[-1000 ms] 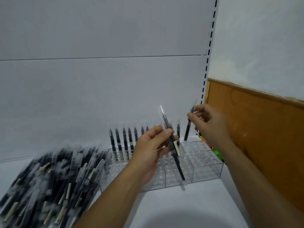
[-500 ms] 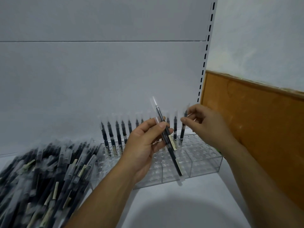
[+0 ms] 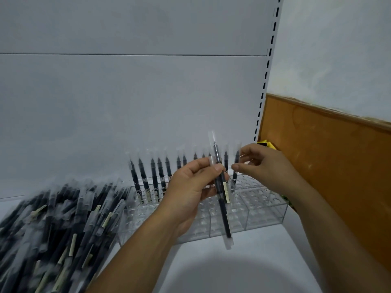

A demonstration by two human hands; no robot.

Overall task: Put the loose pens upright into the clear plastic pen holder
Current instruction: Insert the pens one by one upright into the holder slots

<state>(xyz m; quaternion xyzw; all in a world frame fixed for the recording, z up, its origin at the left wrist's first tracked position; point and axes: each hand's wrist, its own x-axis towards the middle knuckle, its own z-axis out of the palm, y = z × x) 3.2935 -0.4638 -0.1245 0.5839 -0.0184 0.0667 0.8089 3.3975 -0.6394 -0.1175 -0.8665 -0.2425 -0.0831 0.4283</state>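
A clear plastic pen holder (image 3: 264, 210) with a grid of round holes stands on the white shelf. Several black wrapped pens (image 3: 155, 176) stand upright in its back row. My left hand (image 3: 190, 187) pinches a black pen in a clear sleeve (image 3: 222, 199), held nearly upright in front of the holder. My right hand (image 3: 262, 166) pinches the top of another wrapped pen (image 3: 235, 172) whose lower end sits in a hole at the right end of the back row.
A large heap of loose wrapped black pens (image 3: 55, 225) lies on the shelf (image 3: 243, 267) at the left. A white back panel rises behind the holder. A brown wooden board (image 3: 328, 166) walls off the right side, with something yellow (image 3: 265, 143) at its edge.
My right hand has lowered its pen into the back row of the holder. My left hand has kept hold of its pen, now more upright.
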